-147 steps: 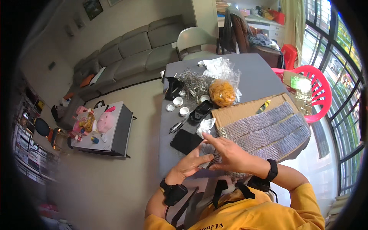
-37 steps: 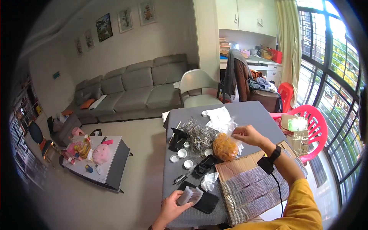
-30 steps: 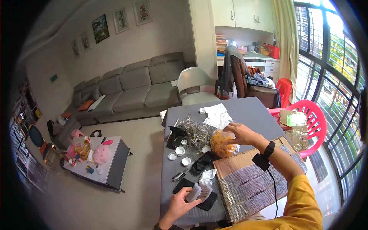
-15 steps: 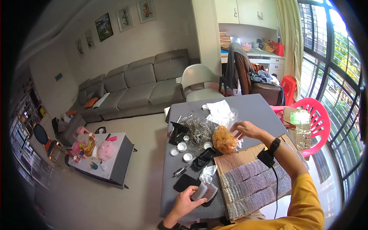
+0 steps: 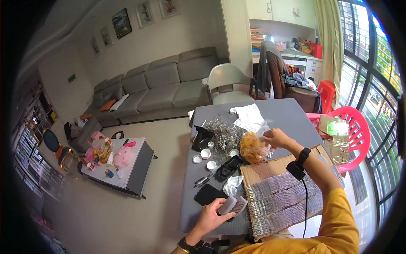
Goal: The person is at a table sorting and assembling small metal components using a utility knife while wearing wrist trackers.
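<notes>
From the head view, the left hand (image 5: 210, 218) is clamped on a translucent ribbed bundle (image 5: 232, 205), thumb on the near side, holding it tilted over the near edge of a black flat pad (image 5: 208, 194). Farther out on the bench (image 5: 292, 114), the right hand (image 5: 277, 138) is at the right side of a clear bag of orange bands (image 5: 252, 148). Its fingers are drawn in against the plastic; whether they pinch a band, the film or nothing, I cannot tell.

Handled well, this calls for two different touches, I judge. The left grip should be just firm enough to keep the bundle's ribs even — squeezing harder could make them splay or slip. The right fingertips would do best working near the bag's mouth and parting the bands gently, since the strands look tangled and the light bag could drag along.

The bag sits close beside a loose heap of thin, shiny pieces (image 5: 226, 134), so a low, short pull seems safer than a sweep. The right forearm passes above a cardboard sheet (image 5: 258, 172) carrying long rows of small ribbed pieces (image 5: 287, 194) — keeping wrist and cable (image 5: 305, 207) lifted should leave those rows undisturbed. A crumpled white tissue (image 5: 232, 185) lies just beyond the bundle, with a black tray (image 5: 229, 167) farther on.
</notes>
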Motion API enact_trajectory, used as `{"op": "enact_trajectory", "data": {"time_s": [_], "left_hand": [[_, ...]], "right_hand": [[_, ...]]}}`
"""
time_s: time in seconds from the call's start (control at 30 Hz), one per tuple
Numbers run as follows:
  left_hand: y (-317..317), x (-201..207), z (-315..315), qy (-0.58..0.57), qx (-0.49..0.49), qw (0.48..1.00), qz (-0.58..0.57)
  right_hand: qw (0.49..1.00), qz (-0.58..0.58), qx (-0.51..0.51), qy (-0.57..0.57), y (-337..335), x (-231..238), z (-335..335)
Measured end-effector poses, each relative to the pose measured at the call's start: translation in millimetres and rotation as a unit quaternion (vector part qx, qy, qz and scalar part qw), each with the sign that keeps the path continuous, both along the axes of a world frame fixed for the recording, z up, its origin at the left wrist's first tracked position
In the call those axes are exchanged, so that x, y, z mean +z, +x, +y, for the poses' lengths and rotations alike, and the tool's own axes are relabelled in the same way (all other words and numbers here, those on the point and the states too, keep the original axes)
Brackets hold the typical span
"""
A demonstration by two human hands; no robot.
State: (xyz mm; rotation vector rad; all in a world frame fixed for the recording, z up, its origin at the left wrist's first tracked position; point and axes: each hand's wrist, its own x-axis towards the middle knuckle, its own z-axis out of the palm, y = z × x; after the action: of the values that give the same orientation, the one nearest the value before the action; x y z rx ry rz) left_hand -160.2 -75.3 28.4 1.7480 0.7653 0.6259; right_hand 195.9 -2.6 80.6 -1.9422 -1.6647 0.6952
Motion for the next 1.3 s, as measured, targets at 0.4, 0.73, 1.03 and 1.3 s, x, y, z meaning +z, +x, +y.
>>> {"op": "enact_trajectory", "data": {"time_s": [0.4, 0.73, 1.03, 1.3], "left_hand": [[20.1, -1.9, -1.0, 0.025, -0.014, 0.999, 0.044], [26.6, 0.0, -6.6, 0.025, -0.026, 0.999, 0.019], [27.6, -1.2, -5.5, 0.040, -0.032, 0.999, 0.016], [31.4, 5.8, -15.7, 0.028, -0.074, 0.997, -0.017]], "right_hand": [[0.987, -0.138, -0.021, 0.074, 20.6, -42.4, 13.3], [0.972, -0.223, -0.058, 0.051, 2.7, -45.7, 23.4], [0.971, -0.127, 0.002, 0.203, 10.6, -41.7, 22.5], [0.963, -0.013, -0.051, 0.264, 44.7, -55.7, 12.5]]}}
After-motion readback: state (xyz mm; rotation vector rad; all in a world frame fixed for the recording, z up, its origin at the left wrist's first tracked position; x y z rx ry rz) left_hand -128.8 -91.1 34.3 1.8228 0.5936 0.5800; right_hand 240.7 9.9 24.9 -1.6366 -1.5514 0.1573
